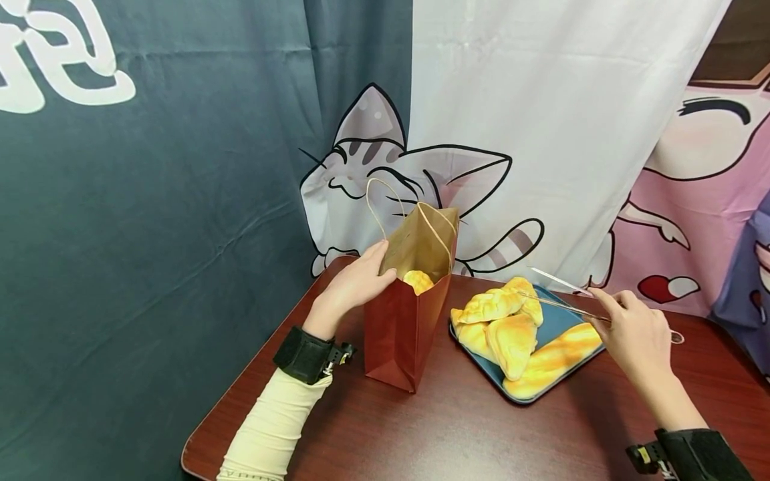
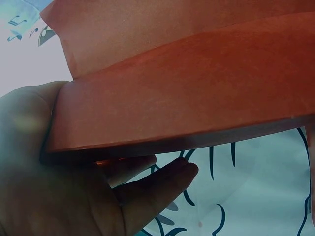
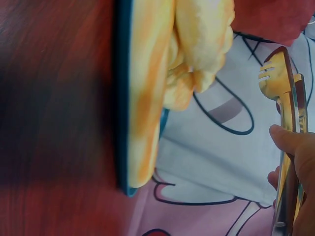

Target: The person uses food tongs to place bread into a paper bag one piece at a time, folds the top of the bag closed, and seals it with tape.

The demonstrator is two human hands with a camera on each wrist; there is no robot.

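Note:
My left hand (image 1: 355,277) holds the upper left edge of a red paper bag (image 1: 391,341), the edge between thumb and fingers. The bag stands upright with its mouth spread, and a yellow bread roll (image 1: 418,282) shows inside. In the left wrist view the hand (image 2: 74,182) wraps the bag's side (image 2: 182,93). My right hand (image 1: 640,337) grips metal tongs (image 3: 279,81), arms apart, pointing left over a blue tray (image 1: 556,314). Nothing shows between their tips. Several breads (image 1: 512,344) lie piled on the tray, beside a long loaf (image 1: 553,361).
The brown wooden table (image 1: 457,434) has its left edge near my left forearm. A printed cloth curtain (image 1: 240,167) with a cartoon cat (image 1: 373,167) hangs right behind the table. Two thin cord handles (image 1: 439,230) rise from the bag's mouth.

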